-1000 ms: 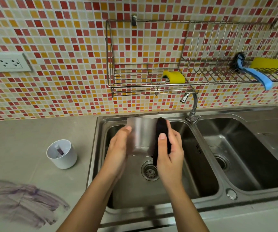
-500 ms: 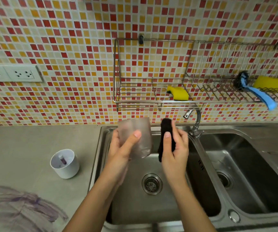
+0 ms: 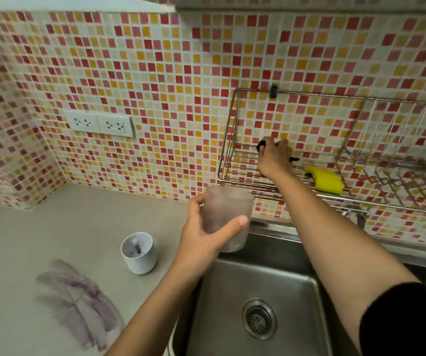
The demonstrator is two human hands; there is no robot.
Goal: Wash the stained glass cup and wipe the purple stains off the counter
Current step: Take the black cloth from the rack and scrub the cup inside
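My left hand (image 3: 204,235) grips the cloudy glass cup (image 3: 228,214) upright above the left rim of the sink (image 3: 232,304). My right hand (image 3: 274,156) reaches up into the wire wall rack (image 3: 235,181) and holds a black sponge (image 3: 261,145), of which only bits show past my fingers. Purple stains (image 3: 78,301) are smeared across the grey counter (image 3: 52,227) at the lower left.
A small white cup (image 3: 138,253) with a purple mark inside stands on the counter beside the stains. A yellow sponge (image 3: 326,179) lies in the rack. The faucet (image 3: 355,217) sits behind my right arm. Wall sockets (image 3: 99,123) are on the tiled wall.
My right hand has lifted the black sponge from beside the cup up into the wall rack. My left hand kept the cup and raised it slightly. The view swung up and to the left.
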